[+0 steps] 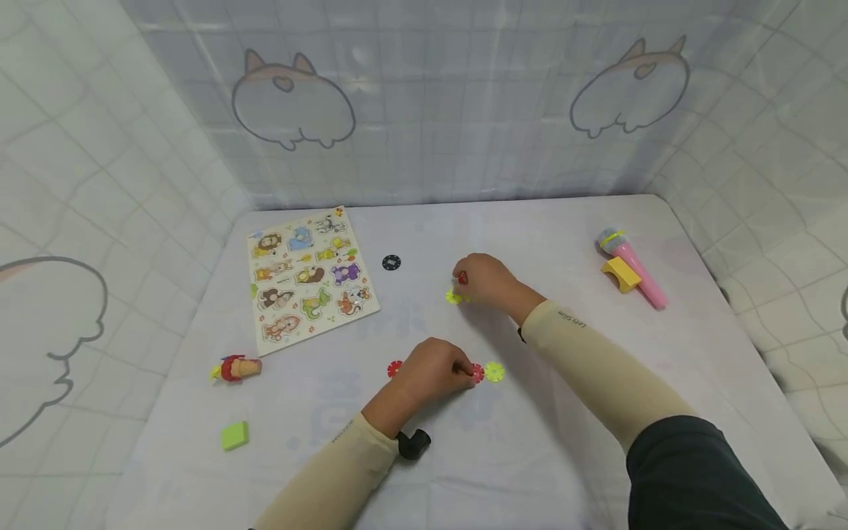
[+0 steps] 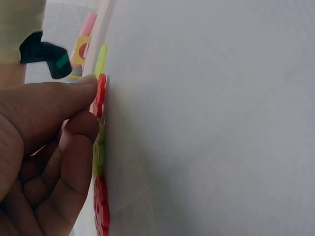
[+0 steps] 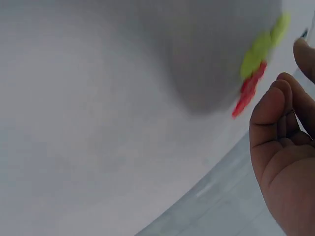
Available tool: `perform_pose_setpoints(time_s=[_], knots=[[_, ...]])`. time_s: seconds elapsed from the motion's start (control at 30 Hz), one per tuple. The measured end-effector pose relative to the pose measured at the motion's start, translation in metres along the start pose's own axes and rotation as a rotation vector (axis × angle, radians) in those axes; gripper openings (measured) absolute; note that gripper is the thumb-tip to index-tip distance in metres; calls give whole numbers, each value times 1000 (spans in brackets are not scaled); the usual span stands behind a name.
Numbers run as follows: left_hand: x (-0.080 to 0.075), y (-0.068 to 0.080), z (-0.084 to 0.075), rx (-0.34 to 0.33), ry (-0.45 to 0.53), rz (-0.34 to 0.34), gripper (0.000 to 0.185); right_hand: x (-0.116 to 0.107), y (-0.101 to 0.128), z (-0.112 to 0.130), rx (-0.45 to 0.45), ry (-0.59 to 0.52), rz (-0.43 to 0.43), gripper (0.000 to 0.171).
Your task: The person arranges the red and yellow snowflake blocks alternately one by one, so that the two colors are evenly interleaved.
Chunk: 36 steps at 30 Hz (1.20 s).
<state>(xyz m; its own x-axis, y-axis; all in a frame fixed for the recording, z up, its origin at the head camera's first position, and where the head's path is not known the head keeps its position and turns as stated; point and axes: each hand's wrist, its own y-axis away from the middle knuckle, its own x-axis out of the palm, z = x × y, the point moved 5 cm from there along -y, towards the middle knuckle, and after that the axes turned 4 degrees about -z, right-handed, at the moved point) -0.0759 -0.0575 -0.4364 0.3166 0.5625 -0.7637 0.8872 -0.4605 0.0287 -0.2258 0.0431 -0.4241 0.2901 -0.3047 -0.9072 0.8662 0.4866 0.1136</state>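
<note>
My left hand [image 1: 430,368] pinches a red snowflake disc [image 1: 477,373], a yellow-green disc [image 1: 493,372] touching at its 3 o'clock. My right hand [image 1: 486,281], at 12 o'clock, curls over another red disc [image 1: 461,277].

you've got three red snowflake discs [image 1: 394,368], two yellow-green discs [image 1: 493,372], one black chip [image 1: 391,263], one animal puzzle board [image 1: 308,279], one pink toy microphone [image 1: 632,266], two hands [image 1: 430,368]

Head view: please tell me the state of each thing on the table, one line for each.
left hand: fingers curled, touching a red disc
right hand: over red and yellow discs
yellow-green disc: flat, beside the red disc
animal puzzle board: flat, pieces in place
pink toy microphone: lying down
yellow block: against the microphone
green block: alone
black chip: flat
</note>
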Motion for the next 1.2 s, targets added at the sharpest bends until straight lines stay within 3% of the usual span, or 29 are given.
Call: perform_pose_setpoints(time_s=[0.13,0.3,0.53,0.7,0.8,1.0,1.2], knots=[[4,-2,-1,-30,16,19,5,-11,-9,-14,113,-27,-48,34],[8,-3,3,-61,44,26,6,-10,-17,-24,199,3,-39,38],[9,-3,6,-71,65,24,5,-3,-25,-25,192,76,-37,34],[8,-3,6,-72,55,21,5,-3,-29,-24,209,54,-42,31],[8,-3,7,-66,51,15,5,-3,-30,-27,236,-24,-50,30],[9,-4,9,-82,50,6,5,-8,-23,-41,290,-326,-90,20],[11,-5,12,-113,58,6,5,-25,5,-58,234,-499,-87,17]])
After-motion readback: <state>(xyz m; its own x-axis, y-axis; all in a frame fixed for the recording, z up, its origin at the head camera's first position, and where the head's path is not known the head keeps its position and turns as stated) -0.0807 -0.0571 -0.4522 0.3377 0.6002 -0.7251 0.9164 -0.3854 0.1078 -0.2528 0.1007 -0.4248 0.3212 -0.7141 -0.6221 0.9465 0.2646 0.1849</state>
